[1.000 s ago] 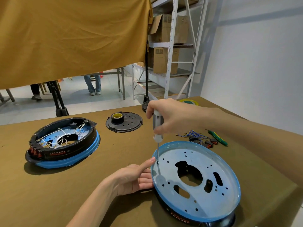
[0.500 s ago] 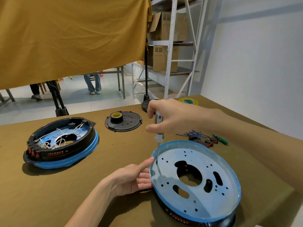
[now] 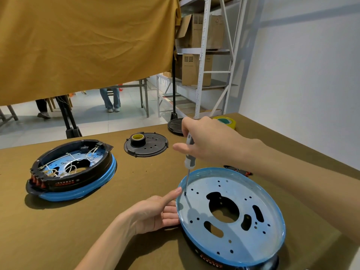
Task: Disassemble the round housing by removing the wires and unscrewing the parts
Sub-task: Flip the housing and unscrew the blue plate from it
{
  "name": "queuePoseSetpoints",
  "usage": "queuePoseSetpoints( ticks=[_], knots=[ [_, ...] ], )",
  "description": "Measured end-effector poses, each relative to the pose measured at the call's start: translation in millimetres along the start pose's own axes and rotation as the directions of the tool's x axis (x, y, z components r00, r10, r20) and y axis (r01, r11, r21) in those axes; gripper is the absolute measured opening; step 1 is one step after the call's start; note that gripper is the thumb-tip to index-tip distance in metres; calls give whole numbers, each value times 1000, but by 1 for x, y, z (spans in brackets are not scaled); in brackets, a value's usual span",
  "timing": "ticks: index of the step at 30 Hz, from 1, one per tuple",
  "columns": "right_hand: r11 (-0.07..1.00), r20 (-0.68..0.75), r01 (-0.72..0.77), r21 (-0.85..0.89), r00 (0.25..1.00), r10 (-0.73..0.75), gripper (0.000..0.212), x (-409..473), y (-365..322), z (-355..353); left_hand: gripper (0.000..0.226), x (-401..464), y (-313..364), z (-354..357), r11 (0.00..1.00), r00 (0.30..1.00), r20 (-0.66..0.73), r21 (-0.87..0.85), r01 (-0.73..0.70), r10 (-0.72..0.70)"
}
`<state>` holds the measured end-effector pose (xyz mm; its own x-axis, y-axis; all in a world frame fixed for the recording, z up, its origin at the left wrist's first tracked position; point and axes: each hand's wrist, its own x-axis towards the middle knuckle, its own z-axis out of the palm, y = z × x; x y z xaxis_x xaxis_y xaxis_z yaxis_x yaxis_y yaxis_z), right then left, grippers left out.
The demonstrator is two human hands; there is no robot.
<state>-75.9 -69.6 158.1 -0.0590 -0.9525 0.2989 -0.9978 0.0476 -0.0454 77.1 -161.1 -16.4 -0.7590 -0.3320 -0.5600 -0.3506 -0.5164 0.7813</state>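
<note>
Housing lettering: red print on the near round housing [image 3: 231,217] side wall, too blurred to read.
Left hand [image 3: 153,213]: fingers spread loosely against the housing's left rim, gripping nothing.
Right hand [image 3: 210,143]: closed around the screwdriver [image 3: 188,162], tip down inside that rim.
Behind right wrist: wire bundle [image 3: 236,170], mostly hidden.
Far left: second housing [image 3: 72,170], white wires inside.
Beyond: black cover plate [image 3: 146,146] carrying a tape roll [image 3: 137,138].

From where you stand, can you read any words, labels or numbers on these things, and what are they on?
Nothing here can be read for certain.
Left round housing: red print on the black side band, too small to read.
Near round housing: red print low on its black side, blurred.
Cardboard boxes on the shelf: printed marks and symbols, too blurred to read.
Yellow tape roll: faint print, unreadable.
</note>
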Motion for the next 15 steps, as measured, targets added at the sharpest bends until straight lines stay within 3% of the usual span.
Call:
queuePoseSetpoints(
  ticks=[5,7,9,12,15],
  knots=[
    [942,202,-24,334,978,-47,57,4,5,-12,84,-1,0,0,1000,1000,-14,14,-6,7],
    [911,255,-32,411,963,-81,53,4,4,-12,84,-1,0,1,1000,1000,-12,8,-2,2],
    [943,169,13,331,983,-73,41,2,2,-7,85,0,0,1,1000,1000,-14,6,2,-2],
    [989,-23,51,136,999,-48,39,1,2,5,88,-1,0,3,1000,1000,-22,13,-2,2],
    [986,-59,13,164,998,-3,42,2,9,5,85,-1,0,4,1000,1000,-27,20,-11,11]
  ],
)
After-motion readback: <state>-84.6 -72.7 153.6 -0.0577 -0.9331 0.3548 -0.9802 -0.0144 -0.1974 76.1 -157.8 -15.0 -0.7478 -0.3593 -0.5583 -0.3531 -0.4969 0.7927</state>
